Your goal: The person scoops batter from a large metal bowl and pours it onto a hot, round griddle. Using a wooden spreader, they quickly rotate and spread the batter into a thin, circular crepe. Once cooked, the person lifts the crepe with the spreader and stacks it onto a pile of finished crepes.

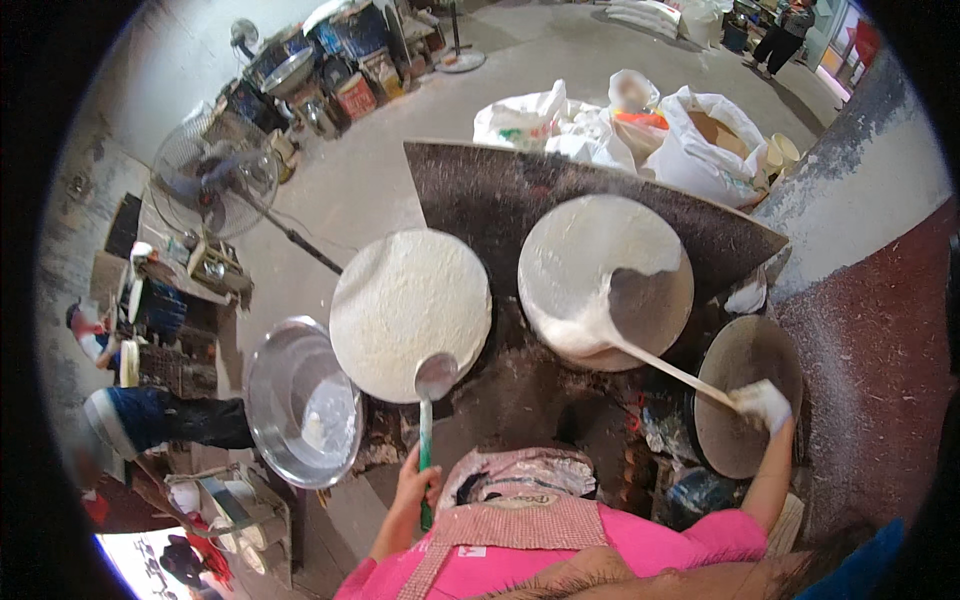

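Observation:
My left hand point(417, 487) is closed around the green handle of a metal ladle point(436, 375), whose bowl lies over the near edge of a round griddle covered with pale batter point(409, 307). My right hand point(763, 405), in a white glove, grips the end of a long pale stick point(675, 371). The stick's far end is at the batter on a second round griddle point(555, 247). Batter is heaped at that griddle's near left, and a dark bare patch shows on its right. A third round plate point(750, 375), brownish, lies beneath my right hand.
A large metal basin point(262, 405) with some white batter stands at the left. Behind the griddles rises a dark board point(480, 172), with white sacks point(705, 157) beyond. A standing fan point(214, 176) is at the upper left. People point(787, 37) stand at the far right and left.

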Available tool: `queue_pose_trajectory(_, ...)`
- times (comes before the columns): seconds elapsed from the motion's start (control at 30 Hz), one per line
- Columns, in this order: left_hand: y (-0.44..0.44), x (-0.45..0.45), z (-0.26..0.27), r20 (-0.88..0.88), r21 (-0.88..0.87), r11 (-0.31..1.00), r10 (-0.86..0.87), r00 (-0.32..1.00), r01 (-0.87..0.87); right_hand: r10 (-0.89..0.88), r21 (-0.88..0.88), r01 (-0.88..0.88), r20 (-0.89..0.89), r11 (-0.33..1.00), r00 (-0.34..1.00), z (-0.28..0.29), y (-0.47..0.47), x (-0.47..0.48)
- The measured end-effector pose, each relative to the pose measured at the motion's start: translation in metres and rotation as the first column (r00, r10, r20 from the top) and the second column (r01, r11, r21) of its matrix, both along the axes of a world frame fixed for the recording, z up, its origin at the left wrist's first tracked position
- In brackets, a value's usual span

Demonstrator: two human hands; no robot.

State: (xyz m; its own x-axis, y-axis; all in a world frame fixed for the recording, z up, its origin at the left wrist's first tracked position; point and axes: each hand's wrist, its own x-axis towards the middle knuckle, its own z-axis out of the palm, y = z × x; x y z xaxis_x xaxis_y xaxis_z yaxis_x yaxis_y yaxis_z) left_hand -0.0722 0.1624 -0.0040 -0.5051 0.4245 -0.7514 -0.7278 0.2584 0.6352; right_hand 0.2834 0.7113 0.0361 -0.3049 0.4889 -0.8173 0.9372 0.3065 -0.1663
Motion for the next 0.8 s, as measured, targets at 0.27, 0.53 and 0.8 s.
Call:
queue_pose_trajectory(0.27,-0.077,-0.058,-0.002,-0.023,0.07,0.982,-0.175,0.984,0.176,-0.404,-0.062,0.819,-0.889,0.57,0.214,-0.139,-0.322,-0.133)
queue_pose_trajectory(0.53,-0.133,-0.05,0.03,-0.022,0.15,0.964,-0.22,0.975,0.221,-0.044,0.783,0.448,-0.478,0.432,0.877,-0.171,-0.371,-0.139)
queue_pose_trajectory(0.8,-0.138,-0.027,0.038,0.11,0.368,0.924,-0.149,0.983,0.099,-0.248,0.4,0.682,-0.722,0.612,0.646,-0.152,-0.36,-0.183)
